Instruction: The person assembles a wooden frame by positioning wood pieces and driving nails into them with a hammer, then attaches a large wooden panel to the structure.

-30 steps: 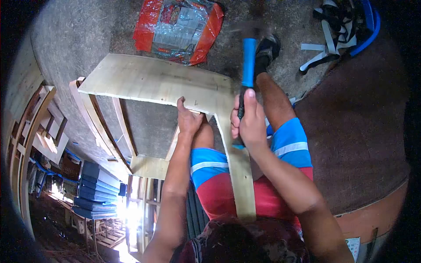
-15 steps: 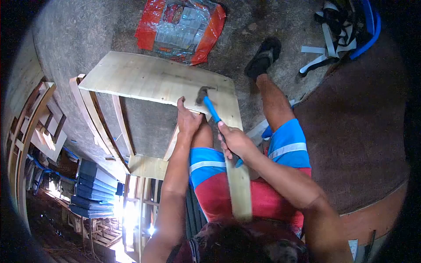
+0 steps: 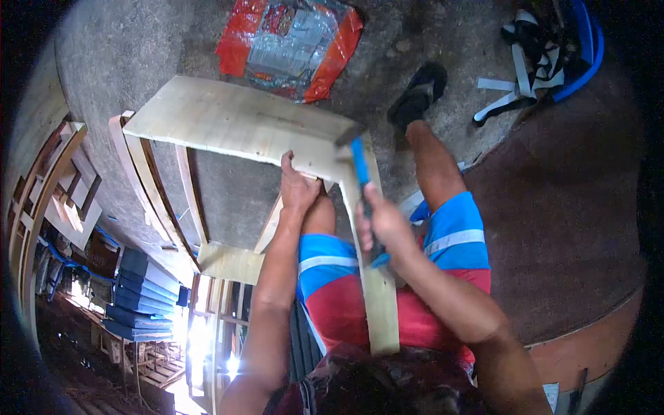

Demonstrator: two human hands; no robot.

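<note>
A wooden frame (image 3: pixel 235 114) with a pale plywood face lies across the lap and floor. My left hand (image 3: pixel 299 188) grips the plywood's inner edge and the strut beneath, its thumb up on the board. In my right hand (image 3: pixel 380 218) is the handle of a claw hammer (image 3: pixel 359 160) with a blue and black grip. The hammer's head is blurred over the corner of the board, right of my left hand. Whether it touches the wood cannot be made out. A narrow arm of the frame runs down over the red and blue shorts (image 3: pixel 456 238).
A red and clear plastic bag (image 3: pixel 294 48) lies on the floor beyond the frame. Black and white straps (image 3: pixel 522 69) and a blue tube (image 3: pixel 588 62) are at the upper right. A brown mat (image 3: pixel 567 228) covers the right side. More wooden frames (image 3: pixel 52 200) stand at the left.
The hammer and my right hand have shifted right, and the hammer's head has moved from the board's middle toward its corner. My left hand stays in place.
</note>
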